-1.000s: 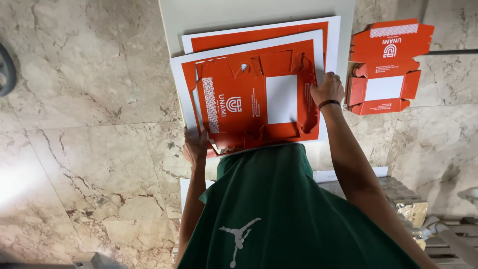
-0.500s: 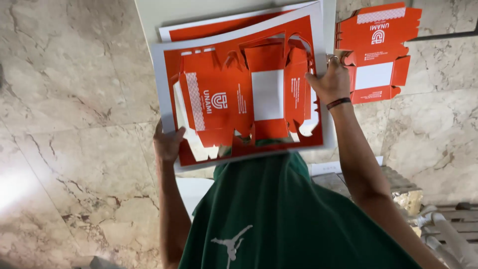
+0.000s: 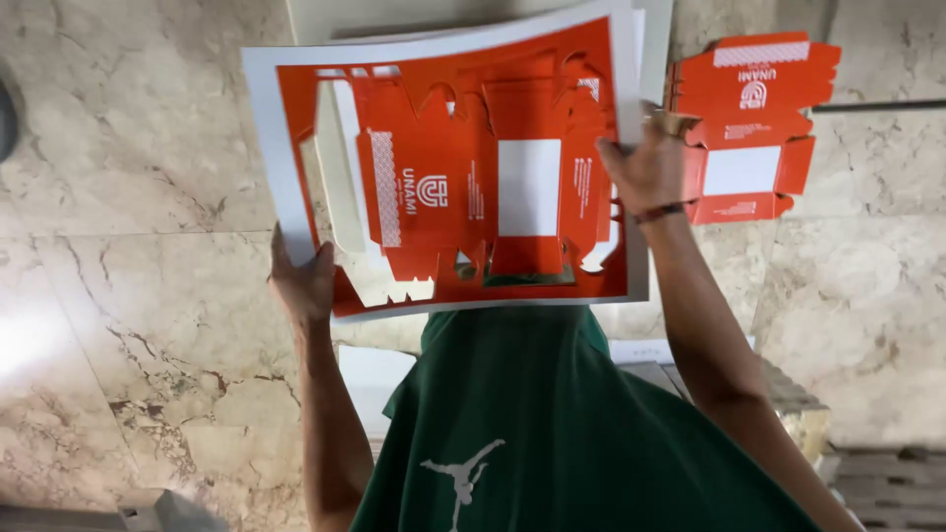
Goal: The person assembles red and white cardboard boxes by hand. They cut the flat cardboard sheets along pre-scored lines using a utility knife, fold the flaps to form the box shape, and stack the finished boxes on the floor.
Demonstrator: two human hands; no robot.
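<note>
Fingers of the left hand (image 3: pixel 305 281) curl up around the lower left edge of a die-cut cardboard sheet (image 3: pixel 453 167), pinching its white border from below. The right hand (image 3: pixel 645 167) grips the sheet's right edge in the upper right of the frame, thumb on the printed face and the other fingers hidden behind the board, so their spread cannot be told. A dark band circles that wrist.

Between the two hands the sheet is lifted and tilted, its long axis running left to right across the upper middle of the frame. An orange box cut-out (image 3: pixel 483 197) with a white window panel fills its middle, partly loosened from the white frame. Both hands sit at opposite ends, neither nearer the cut-out than the other.

Behind the sheet lie more sheets (image 3: pixel 652 39). A flat orange box blank (image 3: pixel 754 128) rests on the marble floor (image 3: pixel 128 246) just right of the right hand. A green shirt (image 3: pixel 552 424) fills the lower middle.
</note>
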